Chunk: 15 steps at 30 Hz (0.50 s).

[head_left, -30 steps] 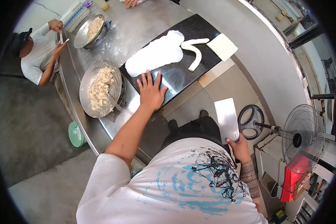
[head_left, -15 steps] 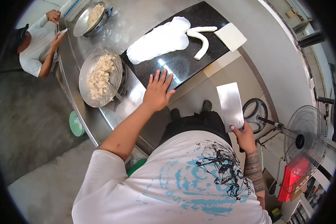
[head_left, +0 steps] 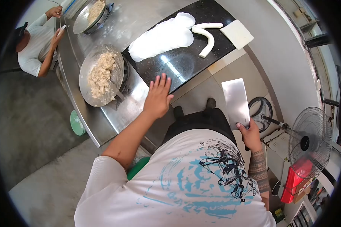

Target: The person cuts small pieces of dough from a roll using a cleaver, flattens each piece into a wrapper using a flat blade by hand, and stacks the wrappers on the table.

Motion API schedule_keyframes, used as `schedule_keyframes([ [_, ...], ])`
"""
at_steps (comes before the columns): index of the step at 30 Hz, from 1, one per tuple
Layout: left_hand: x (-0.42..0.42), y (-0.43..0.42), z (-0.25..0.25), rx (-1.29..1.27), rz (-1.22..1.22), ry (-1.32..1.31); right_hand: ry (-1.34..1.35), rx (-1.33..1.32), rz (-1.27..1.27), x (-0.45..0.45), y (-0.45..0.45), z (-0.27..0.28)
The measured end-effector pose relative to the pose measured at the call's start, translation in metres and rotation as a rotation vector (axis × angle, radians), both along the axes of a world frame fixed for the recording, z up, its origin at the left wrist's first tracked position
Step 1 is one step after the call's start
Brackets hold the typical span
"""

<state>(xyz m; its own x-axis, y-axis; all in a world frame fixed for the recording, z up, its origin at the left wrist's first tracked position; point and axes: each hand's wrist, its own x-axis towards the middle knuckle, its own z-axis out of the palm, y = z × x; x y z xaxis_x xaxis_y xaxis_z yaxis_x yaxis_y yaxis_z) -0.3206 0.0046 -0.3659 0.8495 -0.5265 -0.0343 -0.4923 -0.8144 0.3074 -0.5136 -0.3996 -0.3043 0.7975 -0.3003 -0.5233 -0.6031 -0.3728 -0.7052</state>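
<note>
My left hand (head_left: pixel 158 99) is open and palm down, its fingertips at the near edge of the black stone slab (head_left: pixel 147 72). Whether it touches the slab I cannot tell. My right hand (head_left: pixel 251 135) grips a cleaver (head_left: pixel 236 101), holding its broad metal blade up beside my body. On the slab, thin white dough rounds (head_left: pixel 161 39) lie overlapped in a long row. To their right rests a bent dough rope (head_left: pixel 207 41). A white square cloth or pad (head_left: pixel 237 34) overlaps the slab's right corner.
A wide bowl of pale filling (head_left: pixel 101 75) with a spatula stands left of the slab. Behind it is a second bowl (head_left: pixel 94 13). Another person (head_left: pixel 36 49) works at upper left. A standing fan (head_left: pixel 308 142) is at right, and a green basin (head_left: pixel 77 123) sits low at left.
My left hand has drawn back toward me from the slab's surface to its near edge, its fingers closer together. My right hand still holds the cleaver, and the view has shifted slightly.
</note>
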Motion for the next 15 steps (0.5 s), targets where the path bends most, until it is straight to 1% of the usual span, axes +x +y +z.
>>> schedule_keyframes([
  [2, 0.015, 0.009, -0.003, 0.027, 0.093, -0.037, -0.003, -0.007, -0.029, -0.008, -0.005, -0.005],
  [3, 0.030, 0.007, 0.000, 0.077, 0.135, -0.109, -0.001, -0.011, -0.043, -0.011, -0.009, -0.009],
  [6, 0.079, -0.026, 0.003, 0.166, 0.189, -0.239, 0.041, -0.011, -0.062, -0.013, -0.013, -0.017],
  [9, 0.095, -0.067, -0.001, 0.047, 0.029, -0.252, 0.040, 0.007, -0.035, -0.002, -0.009, -0.019],
  [12, 0.055, -0.065, 0.003, -0.048, -0.050, -0.176, -0.027, 0.016, 0.019, 0.010, -0.005, -0.014],
  [14, 0.015, -0.039, -0.007, -0.085, -0.138, -0.173, -0.055, 0.020, 0.038, 0.015, -0.004, -0.014],
  [15, -0.005, -0.023, -0.014, -0.128, -0.112, -0.164, -0.058, 0.016, 0.047, 0.016, -0.007, -0.019],
])
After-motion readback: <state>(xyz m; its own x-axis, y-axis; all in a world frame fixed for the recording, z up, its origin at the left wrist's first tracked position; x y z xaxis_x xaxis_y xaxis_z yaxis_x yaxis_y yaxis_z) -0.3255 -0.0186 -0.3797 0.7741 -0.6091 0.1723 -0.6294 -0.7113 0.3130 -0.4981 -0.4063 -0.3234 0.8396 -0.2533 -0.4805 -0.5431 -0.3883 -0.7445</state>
